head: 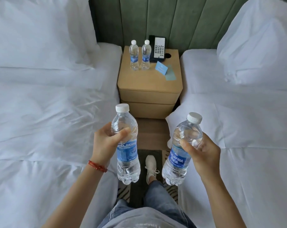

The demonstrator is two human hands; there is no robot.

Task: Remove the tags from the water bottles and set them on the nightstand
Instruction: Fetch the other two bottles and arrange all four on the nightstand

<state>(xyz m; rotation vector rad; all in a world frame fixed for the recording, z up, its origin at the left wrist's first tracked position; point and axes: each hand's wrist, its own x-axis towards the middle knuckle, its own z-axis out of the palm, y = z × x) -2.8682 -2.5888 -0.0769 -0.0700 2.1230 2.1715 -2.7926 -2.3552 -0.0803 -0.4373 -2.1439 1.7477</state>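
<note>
Presently: left hand [105, 143] clasps left bottle [126, 145], right hand [203, 155] clasps right bottle [180, 153] — both upright, held above the floor between two beds. Nightstand [149, 79] — two further bottles [140, 55], telephone [158, 48], blue cards [165, 69].

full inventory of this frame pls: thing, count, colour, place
held water bottles: 2, clear with blue labels and white caps, one in the left hand, one in the right hand
standing water bottles: 2, same kind, nightstand back left
nightstand: 1, tan, between the beds
phone: 1, black and white, nightstand back
cards: 2, light blue, nightstand right
beds: 2, white linen, left and right
headboard: 1, green, padded, behind
bracelet: 1, red, left wrist
shoe: 1, white, on floor
left hand: grips a bottle
right hand: grips a bottle
</note>
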